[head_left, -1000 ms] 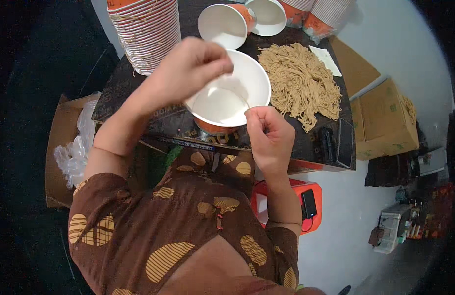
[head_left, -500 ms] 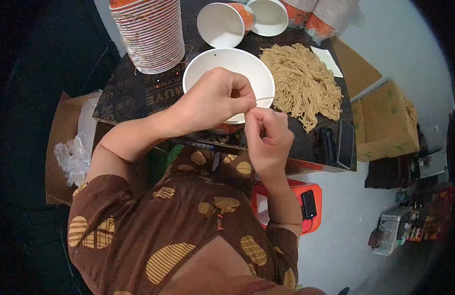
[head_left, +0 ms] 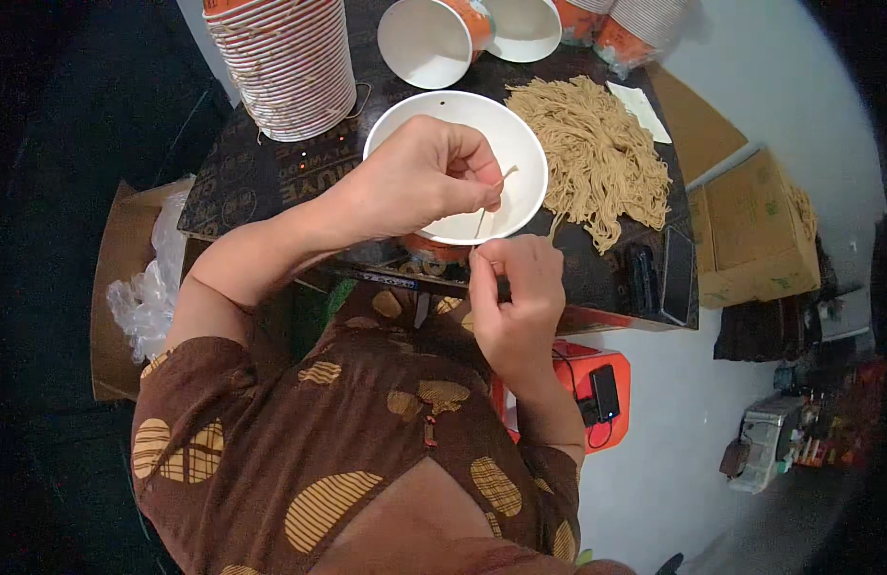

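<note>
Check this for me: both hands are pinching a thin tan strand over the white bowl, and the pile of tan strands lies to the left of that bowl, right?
Not quite. The pile of tan strands lies right of the white bowl, as the head view shows. The left hand and right hand do pinch a thin strand over it.

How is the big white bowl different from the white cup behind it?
The bowl is wide and shallow; the cup is narrower and deeper. The bowl sits upright under the left hand; the cup lies tipped on its side, untouched. The cup's outside shows orange; the bowl shows mostly white. Both are white inside, on the dark table.
</note>
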The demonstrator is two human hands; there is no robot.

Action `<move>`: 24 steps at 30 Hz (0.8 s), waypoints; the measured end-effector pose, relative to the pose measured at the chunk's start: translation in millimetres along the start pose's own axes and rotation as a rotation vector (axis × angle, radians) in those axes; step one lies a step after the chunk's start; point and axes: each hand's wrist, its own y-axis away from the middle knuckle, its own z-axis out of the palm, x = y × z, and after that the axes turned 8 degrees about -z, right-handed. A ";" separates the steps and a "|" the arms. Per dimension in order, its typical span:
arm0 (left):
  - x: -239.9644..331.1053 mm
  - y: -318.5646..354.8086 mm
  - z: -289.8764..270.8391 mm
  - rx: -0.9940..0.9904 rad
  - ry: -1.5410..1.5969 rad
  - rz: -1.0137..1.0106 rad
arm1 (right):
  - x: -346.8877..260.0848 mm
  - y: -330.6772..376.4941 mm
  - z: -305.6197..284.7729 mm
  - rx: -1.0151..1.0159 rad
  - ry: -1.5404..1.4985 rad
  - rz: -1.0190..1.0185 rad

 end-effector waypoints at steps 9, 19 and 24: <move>4.4 -3.3 -1.3 -0.148 0.151 -0.074 | 4.5 -2.7 -8.7 -0.085 -0.208 0.114; 4.4 -8.3 1.9 -0.139 0.025 0.007 | 4.6 -23.7 -33.5 -0.019 -0.220 0.048; 7.3 -11.9 -1.2 -0.180 -0.086 -0.025 | 18.4 -48.1 -41.3 0.069 -0.080 -0.086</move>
